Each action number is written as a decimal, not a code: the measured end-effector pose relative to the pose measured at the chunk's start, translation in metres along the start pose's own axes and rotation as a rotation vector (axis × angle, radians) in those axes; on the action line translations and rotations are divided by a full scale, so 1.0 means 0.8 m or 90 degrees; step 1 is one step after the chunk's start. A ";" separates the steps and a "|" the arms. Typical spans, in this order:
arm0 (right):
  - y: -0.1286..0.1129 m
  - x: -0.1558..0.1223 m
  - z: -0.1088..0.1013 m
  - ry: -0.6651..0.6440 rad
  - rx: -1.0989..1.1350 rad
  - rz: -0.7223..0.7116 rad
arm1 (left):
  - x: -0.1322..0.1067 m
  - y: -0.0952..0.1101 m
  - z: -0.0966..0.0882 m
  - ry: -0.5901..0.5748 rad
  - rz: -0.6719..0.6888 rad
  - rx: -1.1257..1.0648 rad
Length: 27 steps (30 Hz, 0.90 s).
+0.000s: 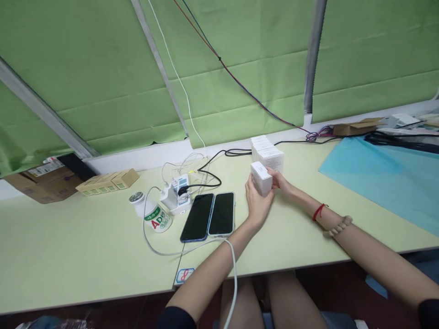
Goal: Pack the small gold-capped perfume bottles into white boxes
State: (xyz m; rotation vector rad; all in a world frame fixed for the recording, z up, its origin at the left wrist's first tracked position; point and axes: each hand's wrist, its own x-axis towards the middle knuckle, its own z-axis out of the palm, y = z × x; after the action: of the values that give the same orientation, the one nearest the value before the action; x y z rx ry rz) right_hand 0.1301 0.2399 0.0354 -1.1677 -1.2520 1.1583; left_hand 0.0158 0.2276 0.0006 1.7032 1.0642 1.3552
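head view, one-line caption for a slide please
Both hands hold a small white box near a row of white boxes.

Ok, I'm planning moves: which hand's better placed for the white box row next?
Probably the right hand, nearer the row of white boxes; the left hand grips the single white box more fully.

The left forearm (210,270) slants forward and to the right; the left hand (258,205) is cupped, its fingers curled upward in a hold; the right forearm (373,253) angles in from the lower right; the right hand (281,182) sits close beside the left, slightly farther forward, its fingers bent inward; both forearms are bare; two thighs (291,301) show below.
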 end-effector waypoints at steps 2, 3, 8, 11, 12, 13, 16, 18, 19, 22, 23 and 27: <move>0.001 0.001 -0.003 -0.013 -0.012 -0.021 | 0.000 0.000 0.001 0.002 -0.010 -0.006; 0.002 0.002 -0.005 -0.019 -0.019 -0.033 | 0.001 0.000 0.002 0.007 -0.013 -0.009; 0.004 0.001 -0.008 -0.034 -0.043 -0.130 | 0.003 0.004 -0.001 0.066 0.102 0.051; 0.006 0.000 -0.005 -0.031 -0.092 -0.175 | 0.007 0.004 -0.007 0.117 0.179 0.119; 0.007 0.000 -0.005 -0.034 -0.110 -0.177 | 0.009 0.003 -0.009 0.130 0.181 0.126; 0.009 0.001 -0.005 -0.036 -0.124 -0.174 | 0.010 0.002 -0.011 0.140 0.174 0.128; 0.015 0.005 -0.007 -0.048 -0.149 -0.161 | 0.012 0.000 -0.013 0.129 0.173 0.154; 0.017 0.007 -0.012 -0.056 -0.154 -0.183 | 0.011 0.001 -0.012 0.094 0.219 0.193; 0.016 0.007 -0.015 -0.060 -0.157 -0.202 | 0.009 0.003 -0.011 0.076 0.246 0.209; 0.013 0.006 -0.023 -0.081 -0.176 -0.233 | 0.005 0.008 -0.008 0.052 0.289 0.221; 0.011 0.004 -0.024 -0.086 -0.183 -0.233 | 0.005 0.010 -0.008 0.053 0.288 0.217; 0.009 -0.001 -0.019 -0.077 -0.179 -0.215 | 0.005 0.009 -0.007 0.052 0.288 0.217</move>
State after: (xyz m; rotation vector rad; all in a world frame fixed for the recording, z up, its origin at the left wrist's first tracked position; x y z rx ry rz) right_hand 0.1456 0.2393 0.0287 -1.0438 -1.6732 0.8293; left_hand 0.0123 0.2283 0.0096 2.2578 1.0376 1.5978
